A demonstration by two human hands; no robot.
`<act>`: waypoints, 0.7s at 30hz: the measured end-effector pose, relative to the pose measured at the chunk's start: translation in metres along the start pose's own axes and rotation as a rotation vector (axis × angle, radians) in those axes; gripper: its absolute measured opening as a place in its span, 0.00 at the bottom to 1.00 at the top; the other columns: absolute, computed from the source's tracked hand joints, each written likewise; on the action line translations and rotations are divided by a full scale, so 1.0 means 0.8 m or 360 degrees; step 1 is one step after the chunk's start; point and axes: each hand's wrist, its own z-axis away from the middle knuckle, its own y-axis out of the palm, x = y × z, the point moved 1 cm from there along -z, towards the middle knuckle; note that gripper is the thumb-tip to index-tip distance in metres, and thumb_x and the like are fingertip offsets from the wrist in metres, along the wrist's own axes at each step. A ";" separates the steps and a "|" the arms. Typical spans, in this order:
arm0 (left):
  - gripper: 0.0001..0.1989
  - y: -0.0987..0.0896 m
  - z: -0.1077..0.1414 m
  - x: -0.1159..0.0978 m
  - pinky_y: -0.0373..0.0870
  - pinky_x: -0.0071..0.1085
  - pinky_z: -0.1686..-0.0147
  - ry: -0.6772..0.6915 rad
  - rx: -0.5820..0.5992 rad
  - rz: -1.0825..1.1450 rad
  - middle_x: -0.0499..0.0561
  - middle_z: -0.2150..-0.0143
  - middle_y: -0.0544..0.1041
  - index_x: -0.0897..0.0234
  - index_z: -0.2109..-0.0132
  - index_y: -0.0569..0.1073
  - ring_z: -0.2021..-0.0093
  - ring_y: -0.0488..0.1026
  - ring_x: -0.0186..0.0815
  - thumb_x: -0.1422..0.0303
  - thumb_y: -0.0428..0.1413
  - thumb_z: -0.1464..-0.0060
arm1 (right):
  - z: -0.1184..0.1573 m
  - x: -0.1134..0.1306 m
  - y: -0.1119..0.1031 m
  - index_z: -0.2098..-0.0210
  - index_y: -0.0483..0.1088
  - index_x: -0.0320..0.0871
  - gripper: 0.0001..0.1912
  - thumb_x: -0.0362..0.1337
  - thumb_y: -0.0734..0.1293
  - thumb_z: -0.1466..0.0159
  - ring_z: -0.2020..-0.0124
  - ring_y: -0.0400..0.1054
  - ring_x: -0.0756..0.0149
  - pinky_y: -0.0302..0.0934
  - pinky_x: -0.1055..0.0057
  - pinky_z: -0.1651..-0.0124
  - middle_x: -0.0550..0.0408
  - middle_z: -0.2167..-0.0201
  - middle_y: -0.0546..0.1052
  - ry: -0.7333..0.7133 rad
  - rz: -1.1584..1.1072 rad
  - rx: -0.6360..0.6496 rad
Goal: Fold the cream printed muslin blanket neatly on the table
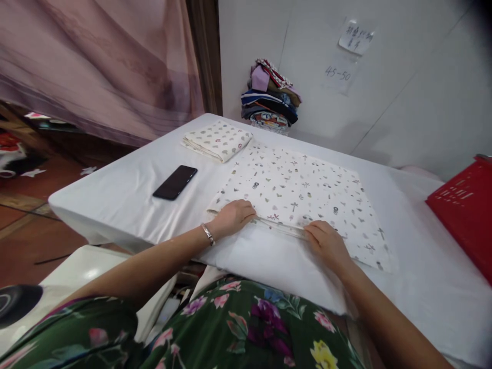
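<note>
A white cloth with small printed figures (295, 179) lies flat in layers on the white-covered table (126, 189). At its near edge my left hand (234, 218) is closed, fingers pinching the hem left of the middle. A bracelet circles that wrist. My right hand (326, 243) grips the same edge farther right, thumb and fingers together on the fabric. Between the hands the hem runs nearly straight, its layers showing. Beyond the cloth's far left corner rests a folded patterned cloth (217, 138). A black phone (175, 182) lies left of my left hand.
Against the grey wall at the back stands a pile of folded clothes (269, 102). A red plastic basket (465, 210) is at the right edge. Pink curtain (115, 66) hangs at the back left. Left of the table is a white surface (84, 266).
</note>
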 end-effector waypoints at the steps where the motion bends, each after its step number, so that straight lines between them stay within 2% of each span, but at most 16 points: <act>1: 0.19 0.000 0.000 0.000 0.63 0.33 0.57 0.0010 0.0005 -0.0009 0.53 0.62 0.73 0.64 0.61 0.73 0.60 0.68 0.36 0.62 0.40 0.36 | 0.000 0.001 0.001 0.61 0.71 0.44 0.14 0.37 0.55 0.33 0.60 0.66 0.59 0.63 0.62 0.58 0.49 0.61 0.73 -0.0014 0.0016 0.0020; 5: 0.18 -0.003 0.000 -0.002 0.63 0.33 0.57 0.0033 0.0030 0.0006 0.53 0.63 0.73 0.64 0.61 0.73 0.61 0.68 0.35 0.64 0.40 0.37 | 0.001 0.002 0.006 0.60 0.71 0.43 0.13 0.35 0.56 0.34 0.59 0.65 0.60 0.63 0.62 0.57 0.49 0.60 0.73 -0.0070 0.0013 0.0070; 8: 0.17 -0.004 -0.001 -0.003 0.64 0.32 0.59 0.0009 0.0018 0.0026 0.52 0.65 0.73 0.65 0.63 0.73 0.62 0.68 0.34 0.66 0.41 0.37 | -0.001 0.002 0.006 0.60 0.71 0.43 0.13 0.35 0.56 0.34 0.59 0.66 0.60 0.63 0.64 0.57 0.49 0.61 0.73 -0.0032 -0.0003 -0.0021; 11: 0.16 -0.001 -0.002 -0.004 0.65 0.33 0.60 0.0030 -0.0025 -0.0064 0.52 0.64 0.73 0.65 0.64 0.73 0.62 0.68 0.35 0.66 0.42 0.37 | -0.001 0.001 0.009 0.59 0.71 0.42 0.12 0.34 0.56 0.33 0.60 0.65 0.60 0.63 0.64 0.58 0.48 0.61 0.73 -0.0061 0.0057 -0.0114; 21: 0.10 0.001 0.003 -0.012 0.67 0.33 0.60 0.0207 -0.0157 -0.0359 0.52 0.61 0.73 0.65 0.59 0.70 0.60 0.69 0.36 0.72 0.44 0.39 | 0.002 0.000 0.022 0.62 0.71 0.40 0.11 0.30 0.57 0.35 0.63 0.65 0.61 0.62 0.64 0.61 0.47 0.63 0.73 -0.0244 0.0067 -0.0141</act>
